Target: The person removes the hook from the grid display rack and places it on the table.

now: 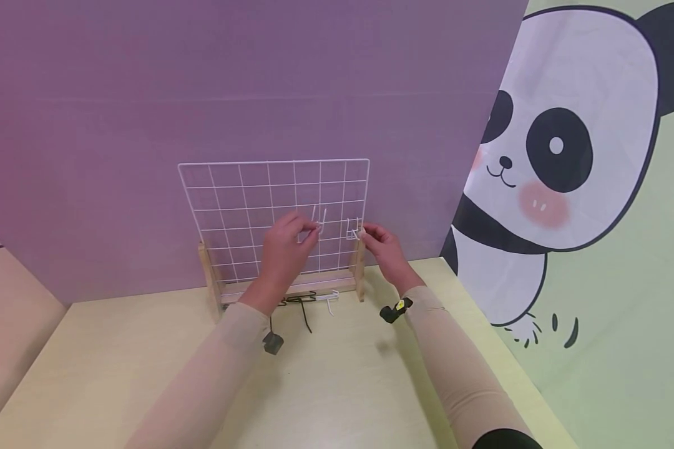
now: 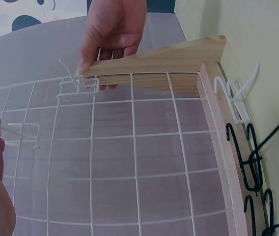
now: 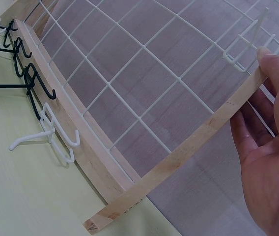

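A white wire grid panel stands upright in a wooden stand. My left hand pinches a white wire hook in front of the grid, right of its middle. In the left wrist view this hook overlaps the grid wires. My right hand grips the stand's right upright near its top, thumb on the end of the wood and fingers behind it. Close to that thumb, a second white hook sits on the grid with its prong pointing outward.
Black hooks and a white hook lie along the stand's base rail on the pale table. A purple wall rises behind the grid. On the right, a wall carries a panda picture.
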### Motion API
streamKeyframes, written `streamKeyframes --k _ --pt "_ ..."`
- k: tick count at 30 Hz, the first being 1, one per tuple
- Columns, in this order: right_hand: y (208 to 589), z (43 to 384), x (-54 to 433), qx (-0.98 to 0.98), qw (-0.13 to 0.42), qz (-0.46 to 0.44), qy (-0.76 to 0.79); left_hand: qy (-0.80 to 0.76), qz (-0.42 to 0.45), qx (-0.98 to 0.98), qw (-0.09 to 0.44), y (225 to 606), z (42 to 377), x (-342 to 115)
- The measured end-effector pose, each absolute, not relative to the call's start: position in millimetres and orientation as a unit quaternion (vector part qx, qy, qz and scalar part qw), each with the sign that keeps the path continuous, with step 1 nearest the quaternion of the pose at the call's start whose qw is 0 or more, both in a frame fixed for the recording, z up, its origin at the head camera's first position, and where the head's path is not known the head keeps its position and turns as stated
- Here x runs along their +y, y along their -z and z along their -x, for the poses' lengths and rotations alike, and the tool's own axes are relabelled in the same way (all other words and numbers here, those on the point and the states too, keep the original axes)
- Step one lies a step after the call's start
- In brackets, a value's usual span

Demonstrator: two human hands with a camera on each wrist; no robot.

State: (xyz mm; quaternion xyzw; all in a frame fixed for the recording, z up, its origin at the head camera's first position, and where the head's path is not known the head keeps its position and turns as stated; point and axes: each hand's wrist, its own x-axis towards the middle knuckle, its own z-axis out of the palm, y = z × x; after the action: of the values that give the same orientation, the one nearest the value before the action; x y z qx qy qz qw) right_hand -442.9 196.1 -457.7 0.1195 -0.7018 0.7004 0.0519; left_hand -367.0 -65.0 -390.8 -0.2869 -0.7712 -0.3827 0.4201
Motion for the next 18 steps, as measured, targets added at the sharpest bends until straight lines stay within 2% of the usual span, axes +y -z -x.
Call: streamKeyframes --k 18 --pt "459 446 197 -0.694 0.052 -0.115 -0.708 0.384 0.282 -0.792 0.381 403 354 -88"
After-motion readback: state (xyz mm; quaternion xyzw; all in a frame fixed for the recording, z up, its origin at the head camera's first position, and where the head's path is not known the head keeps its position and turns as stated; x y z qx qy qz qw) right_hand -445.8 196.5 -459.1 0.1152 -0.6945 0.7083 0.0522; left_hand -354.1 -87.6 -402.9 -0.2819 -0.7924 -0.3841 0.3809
